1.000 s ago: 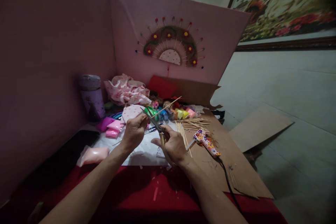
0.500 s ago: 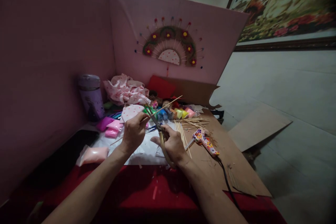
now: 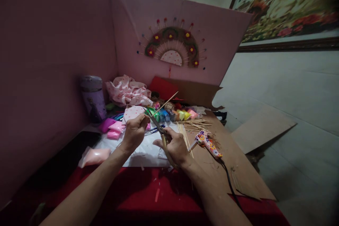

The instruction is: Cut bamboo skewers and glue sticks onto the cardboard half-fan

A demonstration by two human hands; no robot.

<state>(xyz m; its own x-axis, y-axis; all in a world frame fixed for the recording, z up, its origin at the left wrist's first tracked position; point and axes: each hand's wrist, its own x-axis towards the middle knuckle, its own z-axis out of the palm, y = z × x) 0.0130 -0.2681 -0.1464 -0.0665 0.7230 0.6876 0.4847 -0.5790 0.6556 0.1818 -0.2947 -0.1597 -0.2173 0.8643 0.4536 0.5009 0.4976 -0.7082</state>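
My left hand [image 3: 135, 130] pinches a thin wooden skewer [image 3: 165, 103] that slants up to the right past the fingertips. My right hand [image 3: 177, 145] is wrapped round the handles of a pair of scissors [image 3: 160, 127], whose dark blades point up and left. The blades meet the skewer close to my left fingertips; whether they cut into it I cannot tell. Behind my left hand lies a piece of white cloth with pink dots [image 3: 133, 112]. Beside my right hand several loose skewers [image 3: 194, 125] lie on cardboard.
A flowered glue gun [image 3: 208, 144] with a black cord rests on the cardboard [image 3: 238, 162] to the right. Colourful clay packets [image 3: 182, 114] line the back. At left are a purple tumbler [image 3: 93, 95], pink packets [image 3: 113, 134] and a peach packet [image 3: 95, 156]. A decorated half-round fan [image 3: 171, 35] hangs on the pink board.
The skewer has slid down and left through the scissor blades, so less of it sticks out at the upper right. Both hands stay in nearly the same place.
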